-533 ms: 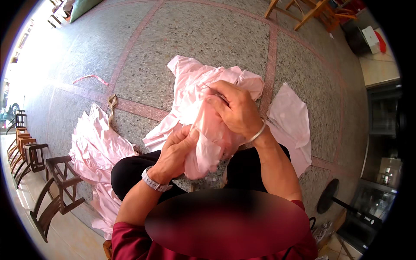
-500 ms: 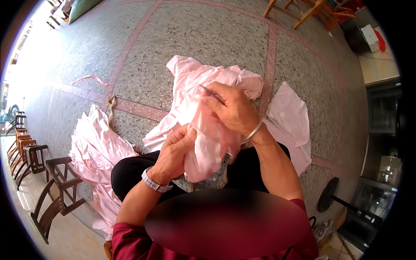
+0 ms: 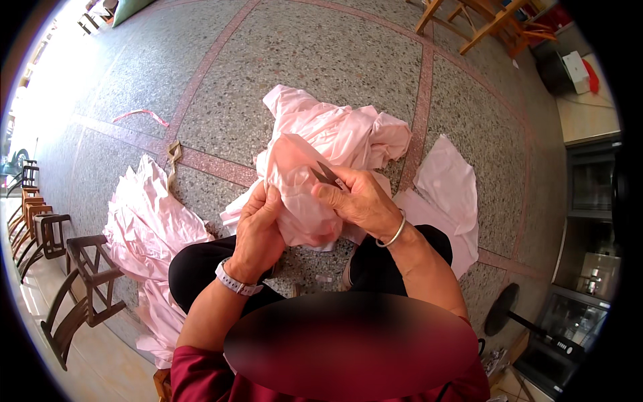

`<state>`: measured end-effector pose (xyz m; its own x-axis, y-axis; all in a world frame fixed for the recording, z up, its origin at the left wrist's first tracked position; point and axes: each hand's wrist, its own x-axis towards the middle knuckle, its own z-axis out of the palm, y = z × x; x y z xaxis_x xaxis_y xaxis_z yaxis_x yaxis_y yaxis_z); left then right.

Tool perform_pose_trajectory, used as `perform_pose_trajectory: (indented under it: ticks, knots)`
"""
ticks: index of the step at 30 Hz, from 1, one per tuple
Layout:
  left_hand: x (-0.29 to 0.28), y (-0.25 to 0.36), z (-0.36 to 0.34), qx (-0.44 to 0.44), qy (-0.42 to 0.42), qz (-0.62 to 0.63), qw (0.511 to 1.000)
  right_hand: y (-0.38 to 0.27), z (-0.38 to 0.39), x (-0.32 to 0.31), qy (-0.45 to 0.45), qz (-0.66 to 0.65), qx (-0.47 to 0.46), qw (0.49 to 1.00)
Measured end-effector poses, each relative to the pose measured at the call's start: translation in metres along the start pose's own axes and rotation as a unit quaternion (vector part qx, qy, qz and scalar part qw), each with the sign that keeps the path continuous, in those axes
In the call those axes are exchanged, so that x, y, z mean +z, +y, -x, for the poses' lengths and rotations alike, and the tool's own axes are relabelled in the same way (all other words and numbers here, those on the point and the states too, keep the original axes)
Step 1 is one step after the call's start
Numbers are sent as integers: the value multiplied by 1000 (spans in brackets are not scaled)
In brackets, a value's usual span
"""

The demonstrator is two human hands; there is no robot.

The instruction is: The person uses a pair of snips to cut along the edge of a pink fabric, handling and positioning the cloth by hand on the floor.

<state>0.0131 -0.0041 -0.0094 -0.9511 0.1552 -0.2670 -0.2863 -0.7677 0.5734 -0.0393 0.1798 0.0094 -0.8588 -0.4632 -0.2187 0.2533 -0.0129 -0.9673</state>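
The left hand (image 3: 258, 228) grips a pink garment (image 3: 301, 194) bunched above the lap, while the right hand (image 3: 358, 201) closes on small snips (image 3: 327, 174) pressed to the cloth; so close together, a slip could nick fabric or fingers, over the garment pile (image 3: 341, 127) on the terrazzo floor (image 3: 321, 53).

bright daylight | glare blown out upper left | fisheye bending, dark rim | smeared patch bottom centre

Cloth on the floor (image 3: 321, 60), around the lap.
Garment (image 3: 301, 194) between left hand (image 3: 258, 231) and right hand (image 3: 358, 204), snips (image 3: 328, 175) on top; heap (image 3: 335, 127) behind, pile (image 3: 144, 228) at left, piece (image 3: 445, 194) at right, chairs (image 3: 74, 281) far left.
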Motion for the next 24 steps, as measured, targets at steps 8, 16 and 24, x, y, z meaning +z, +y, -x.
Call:
perform_pose_trajectory:
  ticks: [8,16,24]
  knots:
    - [-6,-2,0,-28,53,-88,994,2,5,-6,9,-98,43,994]
    - [-12,-2,2,227,107,-594,764,-1,8,-4,1,-3,5,1000]
    - [1,13,-7,75,-94,-554,824,-3,10,-4,-32,23,2,999]
